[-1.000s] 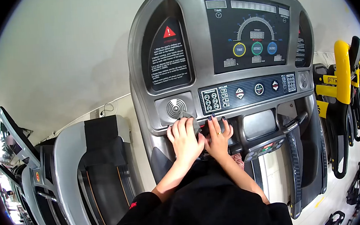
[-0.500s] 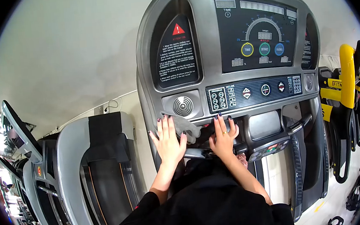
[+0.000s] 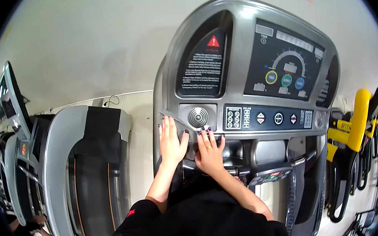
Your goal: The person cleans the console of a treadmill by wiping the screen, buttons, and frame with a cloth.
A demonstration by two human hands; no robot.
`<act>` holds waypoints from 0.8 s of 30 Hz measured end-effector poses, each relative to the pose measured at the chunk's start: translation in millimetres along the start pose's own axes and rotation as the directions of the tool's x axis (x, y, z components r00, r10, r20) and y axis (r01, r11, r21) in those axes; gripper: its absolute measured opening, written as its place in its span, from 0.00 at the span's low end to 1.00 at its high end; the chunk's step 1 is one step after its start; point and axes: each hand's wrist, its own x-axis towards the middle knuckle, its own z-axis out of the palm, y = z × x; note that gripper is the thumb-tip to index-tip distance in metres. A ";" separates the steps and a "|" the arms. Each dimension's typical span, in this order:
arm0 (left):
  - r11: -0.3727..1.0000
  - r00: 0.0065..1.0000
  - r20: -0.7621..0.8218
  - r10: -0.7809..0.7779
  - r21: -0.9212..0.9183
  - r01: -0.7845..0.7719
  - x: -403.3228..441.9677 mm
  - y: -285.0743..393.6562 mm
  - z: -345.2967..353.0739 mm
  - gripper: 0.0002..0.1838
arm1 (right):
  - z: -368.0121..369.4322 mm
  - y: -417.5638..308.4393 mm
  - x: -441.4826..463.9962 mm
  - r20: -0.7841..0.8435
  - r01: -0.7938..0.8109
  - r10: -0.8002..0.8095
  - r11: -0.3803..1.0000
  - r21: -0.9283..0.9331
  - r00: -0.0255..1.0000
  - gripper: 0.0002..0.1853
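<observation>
A grey cloth (image 3: 182,126) lies over the lower left corner of a treadmill console (image 3: 239,12), just left of the round speaker grille (image 3: 197,117). My left hand (image 3: 170,142) rests flat on the cloth at the console's left edge, fingers stretched out and the thumb apart. Close beside it, my right hand (image 3: 210,152) has its fingers extended below the grille, its fingertips at the lower edge of the panel. A ring shows on one finger. Part of the cloth is hidden under the hands.
A button strip (image 3: 264,118) and a display panel (image 3: 284,61) sit to the right on the console. Another treadmill (image 3: 95,192) stands at the left. Yellow and black gym equipment (image 3: 359,120) is at the right, and a pale wall (image 3: 103,45) lies behind.
Both hands have shifted left along the console, and the right hand is now nearer the left. The cloth has moved toward the left edge. The view has tilted and shifted.
</observation>
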 end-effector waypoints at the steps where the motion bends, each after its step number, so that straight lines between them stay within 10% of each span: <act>1: 0.999 1.000 0.014 -0.020 -0.025 0.021 4.1 -0.5 -1.3 0.37 | 1.3 0.2 2.9 -0.010 0.022 -0.022 1.000 0.002 1.000 0.37; 24: 0.995 0.996 0.041 -0.081 -0.049 0.083 -4.7 -22.5 -1.1 0.31 | -8.7 -31.0 24.5 0.173 0.161 -0.188 0.974 0.156 0.967 0.40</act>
